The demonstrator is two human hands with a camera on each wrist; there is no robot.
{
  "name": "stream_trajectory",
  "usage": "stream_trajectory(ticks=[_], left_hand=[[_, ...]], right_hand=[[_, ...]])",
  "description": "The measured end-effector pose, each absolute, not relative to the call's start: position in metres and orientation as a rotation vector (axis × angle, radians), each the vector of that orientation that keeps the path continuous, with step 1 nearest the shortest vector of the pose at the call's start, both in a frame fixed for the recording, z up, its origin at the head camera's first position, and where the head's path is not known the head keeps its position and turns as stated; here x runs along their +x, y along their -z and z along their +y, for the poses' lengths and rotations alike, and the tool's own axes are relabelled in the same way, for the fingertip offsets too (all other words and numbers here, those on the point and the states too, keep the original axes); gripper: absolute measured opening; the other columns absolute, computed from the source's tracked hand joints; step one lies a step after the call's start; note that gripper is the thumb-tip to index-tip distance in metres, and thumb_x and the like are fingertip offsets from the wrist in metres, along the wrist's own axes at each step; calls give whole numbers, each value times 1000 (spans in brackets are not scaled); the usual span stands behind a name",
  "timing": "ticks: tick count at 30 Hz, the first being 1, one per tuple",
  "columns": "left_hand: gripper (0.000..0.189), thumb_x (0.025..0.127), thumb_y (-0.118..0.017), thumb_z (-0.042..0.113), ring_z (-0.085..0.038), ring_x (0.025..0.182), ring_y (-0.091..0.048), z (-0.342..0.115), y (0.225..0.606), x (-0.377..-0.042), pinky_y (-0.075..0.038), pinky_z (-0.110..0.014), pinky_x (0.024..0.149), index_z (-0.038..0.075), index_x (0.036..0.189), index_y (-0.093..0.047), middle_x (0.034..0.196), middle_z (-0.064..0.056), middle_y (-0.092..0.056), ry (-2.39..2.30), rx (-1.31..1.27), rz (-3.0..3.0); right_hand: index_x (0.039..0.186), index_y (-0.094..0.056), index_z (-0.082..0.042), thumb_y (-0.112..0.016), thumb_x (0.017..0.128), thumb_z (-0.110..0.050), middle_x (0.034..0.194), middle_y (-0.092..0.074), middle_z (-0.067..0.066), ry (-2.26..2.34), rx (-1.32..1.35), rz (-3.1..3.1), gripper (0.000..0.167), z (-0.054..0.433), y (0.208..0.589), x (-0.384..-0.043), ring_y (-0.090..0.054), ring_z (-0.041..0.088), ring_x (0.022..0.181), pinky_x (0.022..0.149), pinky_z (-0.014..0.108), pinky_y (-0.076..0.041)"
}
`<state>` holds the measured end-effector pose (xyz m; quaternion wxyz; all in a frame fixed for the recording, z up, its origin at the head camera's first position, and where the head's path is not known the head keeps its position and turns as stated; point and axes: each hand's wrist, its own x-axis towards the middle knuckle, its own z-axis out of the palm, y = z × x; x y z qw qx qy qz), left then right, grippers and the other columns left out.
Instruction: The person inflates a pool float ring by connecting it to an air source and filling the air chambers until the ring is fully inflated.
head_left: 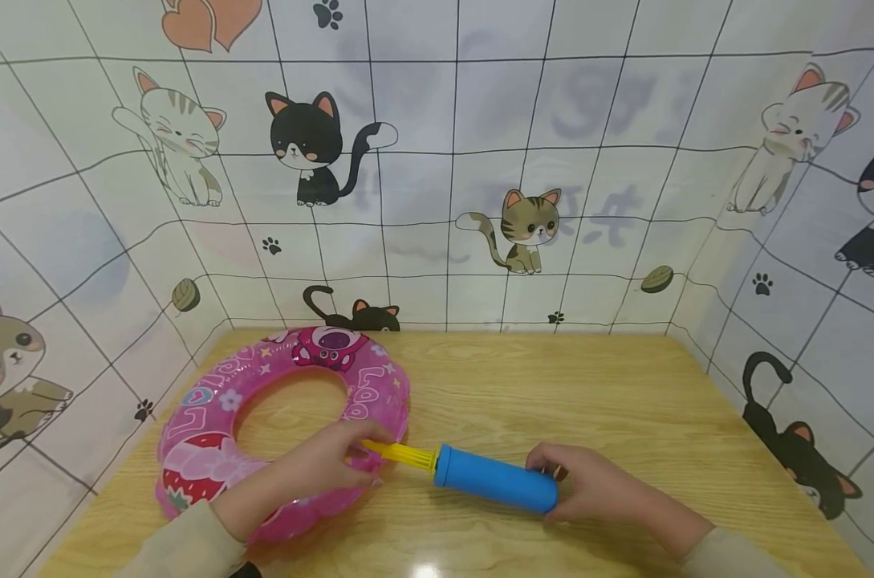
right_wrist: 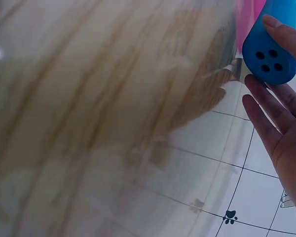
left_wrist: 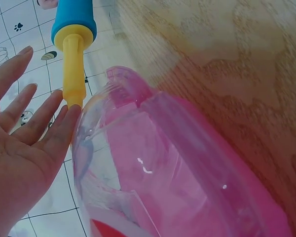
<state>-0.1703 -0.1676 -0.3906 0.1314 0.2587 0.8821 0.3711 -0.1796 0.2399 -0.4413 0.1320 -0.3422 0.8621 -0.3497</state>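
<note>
A blue hand air pump [head_left: 494, 480] with a yellow nozzle [head_left: 404, 454] lies across the space between my hands. My right hand [head_left: 595, 486] holds its blue end, thumb on one side and fingers on the other. Several dark holes show in that end [right_wrist: 270, 61] in the right wrist view. My left hand [head_left: 321, 461] is by the nozzle's tip, over the near right part of a pink inflatable swim ring [head_left: 389, 393]. In the left wrist view the left fingers [left_wrist: 42, 121] are extended, with fingertips at the nozzle. Whether the nozzle tip enters a valve is hidden.
The ring rests on the left of a wood-grain table [head_left: 552, 385]. A white grid-patterned covering with cartoon cats [head_left: 306, 144] stands behind and on both sides. A bright light reflection [head_left: 425, 570] shows at the near edge.
</note>
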Motion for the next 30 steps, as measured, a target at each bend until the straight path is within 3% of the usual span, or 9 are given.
stream_trajectory(ticks=[8, 16, 23, 30], left_hand=[[46, 82, -80, 17, -21, 111, -58, -168, 388, -168, -52, -37, 90, 14, 124, -62, 119, 4, -62, -1072, 736, 2563], [50, 81, -81, 20, -19, 105, -59, -174, 378, -169, -53, -39, 89, 17, 126, -59, 122, 1, -62, -958, 747, 2663], [53, 77, -84, 20, -25, 122, -47, -183, 376, -176, -48, -48, 96, 21, 124, -61, 127, 7, -54, -844, 771, 2771], [50, 75, -85, 16, -38, 135, -35, -188, 382, -184, -45, -55, 97, 25, 119, -64, 146, -11, -42, -810, 691, 2792]], right_hand=[[116, -57, -27, -89, 70, -30, 111, -59, -14, 992, -999, 2488, 56, 238, 443, -181, -56, 9, 97, 82, 34, -52], [122, -55, -25, -88, 71, -34, 118, -57, -11, 922, -946, 2495, 61, 226, 427, -184, -55, 17, 105, 85, 43, -49], [127, -54, -18, -85, 75, -35, 125, -55, -9, 985, -1107, 2443, 62, 208, 420, -191, -54, 25, 112, 90, 49, -48], [125, -55, -20, -85, 76, -24, 126, -55, -7, 1015, -1299, 2384, 58, 178, 413, -194, -52, 21, 115, 95, 48, -46]])
